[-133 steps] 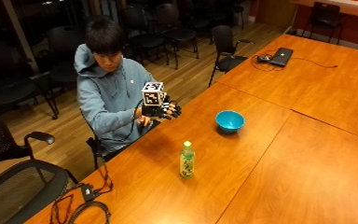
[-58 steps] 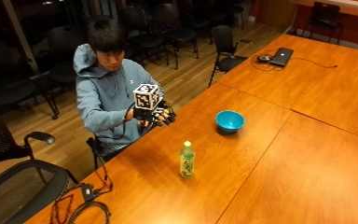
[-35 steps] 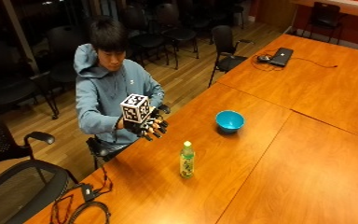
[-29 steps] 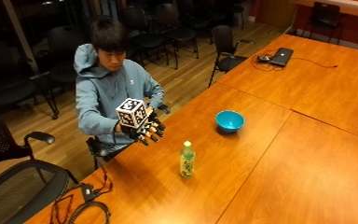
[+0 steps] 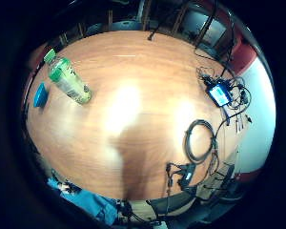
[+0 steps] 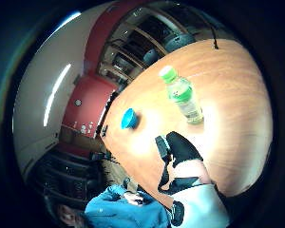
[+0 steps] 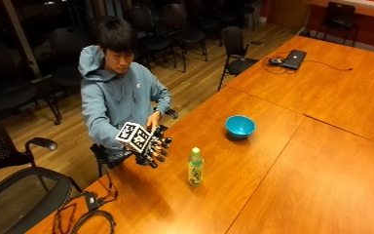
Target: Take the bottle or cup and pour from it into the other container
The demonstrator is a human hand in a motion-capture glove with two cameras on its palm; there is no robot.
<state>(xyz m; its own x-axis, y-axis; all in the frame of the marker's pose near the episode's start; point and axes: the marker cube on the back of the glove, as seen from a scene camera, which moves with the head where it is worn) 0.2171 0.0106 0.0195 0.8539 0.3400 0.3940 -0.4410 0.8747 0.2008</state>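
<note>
A green-capped bottle (image 7: 195,167) of pale green drink stands upright on the wooden table (image 7: 290,161). Beyond it, toward the far side, sits a blue bowl (image 7: 240,126). My gloved right hand (image 7: 153,148) hovers over the table a short way from the bottle, on the person's side, fingers spread and holding nothing. Both palm views catch the bottle (image 5: 66,79) (image 6: 182,94) and the bowl (image 5: 40,94) (image 6: 128,118) at a distance. A gloved finger (image 6: 180,148) reaches toward the bottle without touching it.
A laptop (image 7: 294,58) with cables lies at the table's far end. A coiled cable (image 7: 89,219) and a small box lie near the table's corner. An office chair (image 7: 18,190) stands beside the person; more chairs (image 7: 235,46) line the room behind.
The gloved hand has dropped from chest height and moved out over the table toward the bottle. Bottle and bowl have stayed put.
</note>
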